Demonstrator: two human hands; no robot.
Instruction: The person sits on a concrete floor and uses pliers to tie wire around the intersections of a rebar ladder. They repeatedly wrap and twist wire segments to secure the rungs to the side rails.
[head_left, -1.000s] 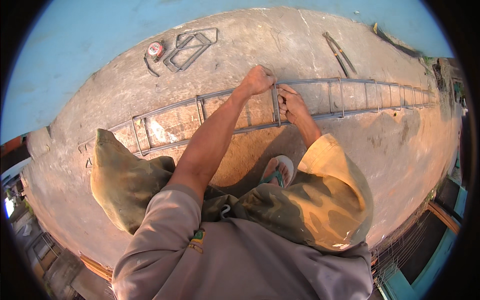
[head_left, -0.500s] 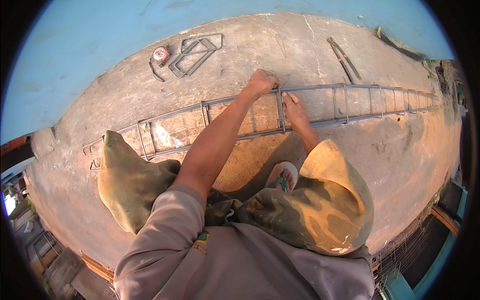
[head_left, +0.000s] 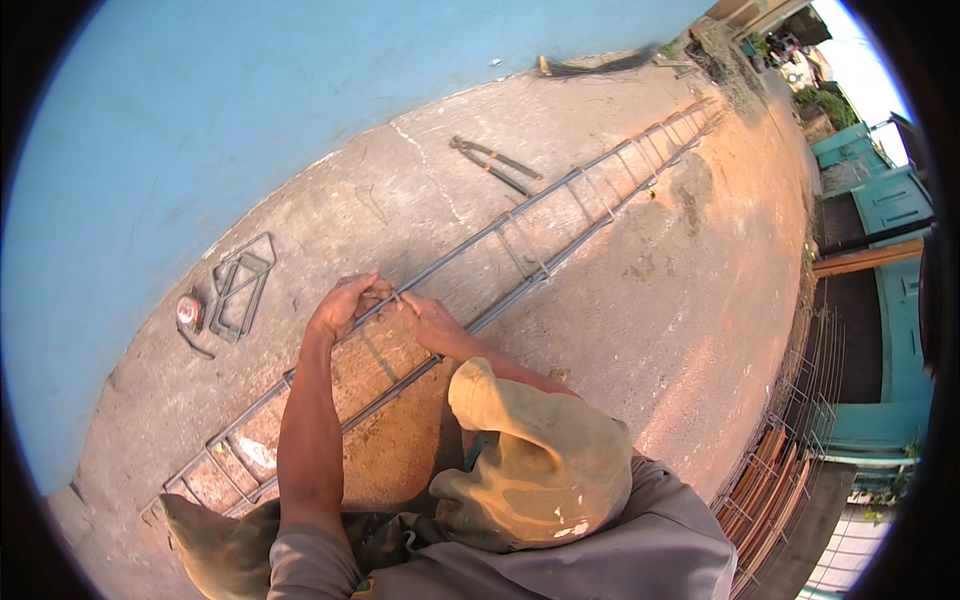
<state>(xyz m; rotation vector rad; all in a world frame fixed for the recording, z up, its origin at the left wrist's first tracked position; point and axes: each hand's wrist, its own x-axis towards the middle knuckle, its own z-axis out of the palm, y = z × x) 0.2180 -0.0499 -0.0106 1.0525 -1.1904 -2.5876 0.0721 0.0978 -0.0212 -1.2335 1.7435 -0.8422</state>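
Forearms [head_left: 310,435] converge toward the far rail [head_left: 480,236] of a long, ladder-shaped, grey steel-rod frame [head_left: 512,298], which lies slantwise on the brown concrete ground [head_left: 650,330]. The bent left hand [head_left: 345,304] curls its fingers over that rail; the right hand [head_left: 434,324] curls just beside them. Whether either pinches anything, I cannot tell.

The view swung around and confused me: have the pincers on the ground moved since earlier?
No: against the pale floor crack, the pincers lie as before, shifted neither way; the view turned.
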